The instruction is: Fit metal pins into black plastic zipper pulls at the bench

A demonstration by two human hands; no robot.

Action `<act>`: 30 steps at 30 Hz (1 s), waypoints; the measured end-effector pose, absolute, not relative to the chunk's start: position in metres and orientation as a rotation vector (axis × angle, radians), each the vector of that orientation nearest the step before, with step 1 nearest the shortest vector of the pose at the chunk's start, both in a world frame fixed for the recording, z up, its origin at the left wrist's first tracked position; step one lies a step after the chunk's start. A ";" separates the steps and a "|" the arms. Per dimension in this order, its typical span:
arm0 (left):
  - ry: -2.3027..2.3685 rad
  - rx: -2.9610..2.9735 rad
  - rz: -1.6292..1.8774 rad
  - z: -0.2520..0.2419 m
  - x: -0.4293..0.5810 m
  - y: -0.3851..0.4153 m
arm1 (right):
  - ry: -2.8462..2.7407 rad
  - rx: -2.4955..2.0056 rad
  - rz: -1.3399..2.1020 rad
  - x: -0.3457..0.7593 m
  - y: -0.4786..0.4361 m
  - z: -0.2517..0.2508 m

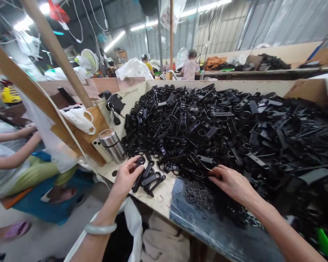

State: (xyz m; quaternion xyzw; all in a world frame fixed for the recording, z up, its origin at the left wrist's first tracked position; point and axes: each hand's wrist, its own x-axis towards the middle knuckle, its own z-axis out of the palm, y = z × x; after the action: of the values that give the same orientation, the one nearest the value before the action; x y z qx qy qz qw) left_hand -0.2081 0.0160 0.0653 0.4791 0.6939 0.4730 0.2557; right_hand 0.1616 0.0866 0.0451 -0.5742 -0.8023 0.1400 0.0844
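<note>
My left hand (127,174), a pale bangle on its wrist, is closed in a pinch on a black ringed plastic part (140,160). Just below its fingertips lies a small group of similar black parts (150,179), long pieces with round ends. My right hand (231,182) is closed around a thin tool with a shiny metal tip (208,169); the fingers hide most of it, and its kind is not clear. The tip points toward the large heap of black plastic parts (186,123). Beneath that hand, small metal pieces (198,194) lie scattered on a dark sheet (177,203).
A steel thermos (112,145) stands at the left edge of the worktable (160,198), close to my left hand. Keys (114,114) hang on the side board. A wooden post (57,51) slants up at left. Another person's arms (13,149) are beyond it.
</note>
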 end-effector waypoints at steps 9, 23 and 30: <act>2.325 1.703 1.159 0.039 -0.192 0.034 | -2.562 -1.757 0.339 0.164 0.081 0.058; 1.520 2.070 1.389 0.066 -0.095 0.015 | -2.507 -1.661 0.221 0.220 0.069 0.104; 1.192 1.607 0.854 0.067 -0.026 0.016 | -2.560 -1.425 0.386 0.221 0.022 0.109</act>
State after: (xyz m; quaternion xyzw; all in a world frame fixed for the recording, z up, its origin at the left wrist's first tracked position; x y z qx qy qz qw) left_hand -0.0258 0.0165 0.0670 0.6543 0.4852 0.3476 0.4643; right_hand 0.2207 0.0224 0.1094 -0.4801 -0.8625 0.1301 0.0932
